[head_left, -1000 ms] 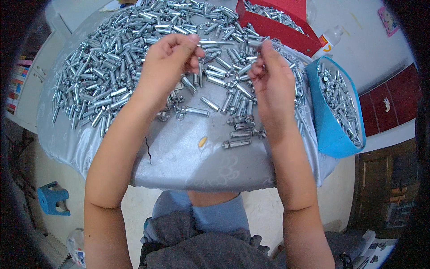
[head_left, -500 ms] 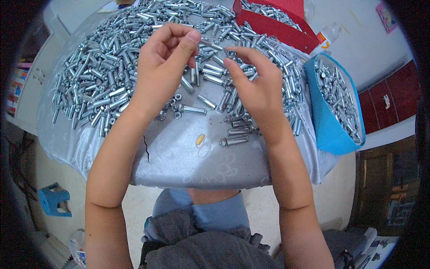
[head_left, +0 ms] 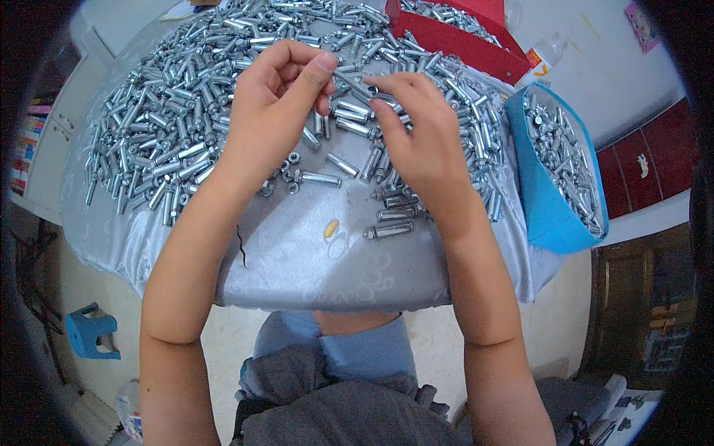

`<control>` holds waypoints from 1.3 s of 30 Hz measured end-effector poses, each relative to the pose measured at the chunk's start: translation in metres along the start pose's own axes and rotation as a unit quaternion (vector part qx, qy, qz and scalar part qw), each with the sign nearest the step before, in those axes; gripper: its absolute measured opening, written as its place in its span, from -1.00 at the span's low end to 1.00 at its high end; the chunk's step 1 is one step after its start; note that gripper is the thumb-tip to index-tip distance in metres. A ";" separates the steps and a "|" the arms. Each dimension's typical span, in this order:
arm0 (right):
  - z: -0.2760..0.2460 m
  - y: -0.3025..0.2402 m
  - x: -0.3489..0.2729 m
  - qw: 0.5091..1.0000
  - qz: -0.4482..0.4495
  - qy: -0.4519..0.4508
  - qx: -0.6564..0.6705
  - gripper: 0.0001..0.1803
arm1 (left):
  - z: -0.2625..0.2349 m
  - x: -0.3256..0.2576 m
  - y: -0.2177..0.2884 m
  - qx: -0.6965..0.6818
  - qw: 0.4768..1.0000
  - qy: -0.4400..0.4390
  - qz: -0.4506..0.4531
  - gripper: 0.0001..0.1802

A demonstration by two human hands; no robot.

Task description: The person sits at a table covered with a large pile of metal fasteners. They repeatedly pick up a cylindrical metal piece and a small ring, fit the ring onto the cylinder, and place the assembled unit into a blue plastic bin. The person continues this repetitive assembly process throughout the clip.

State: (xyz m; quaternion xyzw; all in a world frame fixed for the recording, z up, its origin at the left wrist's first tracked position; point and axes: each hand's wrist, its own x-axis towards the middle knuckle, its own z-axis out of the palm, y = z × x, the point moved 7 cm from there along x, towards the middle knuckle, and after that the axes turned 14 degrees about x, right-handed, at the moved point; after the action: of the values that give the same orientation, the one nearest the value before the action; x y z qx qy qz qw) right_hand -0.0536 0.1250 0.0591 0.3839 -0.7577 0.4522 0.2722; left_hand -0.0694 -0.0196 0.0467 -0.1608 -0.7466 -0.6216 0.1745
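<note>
Left of the blue bin [head_left: 541, 204], the left hand [head_left: 279, 100] is pinching a metal rod [head_left: 352, 82] and the right hand [head_left: 420, 130] a ring [head_left: 372, 90] at its tip, seemingly fitting them, next likely needing steady alignment

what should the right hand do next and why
Perhaps the right hand should line its small round silver metal piece up with the slim silver metal rod: the left hand pinches the rod, whose free end points toward that piece.

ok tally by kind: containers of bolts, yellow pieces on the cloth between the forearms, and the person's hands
Containers: 2 (red box, blue bin)
Yellow piece: 1
Hands: 2 (left hand, right hand)
Total: 5
</note>
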 end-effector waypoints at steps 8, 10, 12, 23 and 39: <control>0.005 -0.006 0.000 0.999 0.015 -0.027 -0.017 -0.74 | -0.007 0.004 -0.007 0.007 0.999 0.028 -0.013 -0.83; 0.005 -0.005 0.000 0.999 0.021 -0.025 -0.016 -0.74 | -0.007 0.004 -0.007 -0.015 0.999 0.026 -0.014 -0.84; 0.004 -0.005 -0.001 0.999 0.023 -0.020 -0.013 -0.74 | -0.005 0.003 -0.008 -0.021 0.999 0.021 -0.022 -0.83; -0.003 0.005 0.001 0.985 0.050 0.043 0.162 -0.72 | -0.012 0.002 -0.013 -0.015 0.989 -0.001 -0.146 -0.69; -0.003 0.018 -0.002 0.876 0.217 0.153 0.403 -0.79 | 0.008 -0.005 -0.023 -0.111 0.965 -0.084 -0.224 -0.76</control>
State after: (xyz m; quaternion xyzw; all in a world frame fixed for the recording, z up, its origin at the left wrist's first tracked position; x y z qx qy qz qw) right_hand -0.0672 0.1336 0.0501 0.2124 -0.5224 0.8195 0.1016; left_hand -0.0757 -0.0159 0.0234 -0.0589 -0.7018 -0.7080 -0.0516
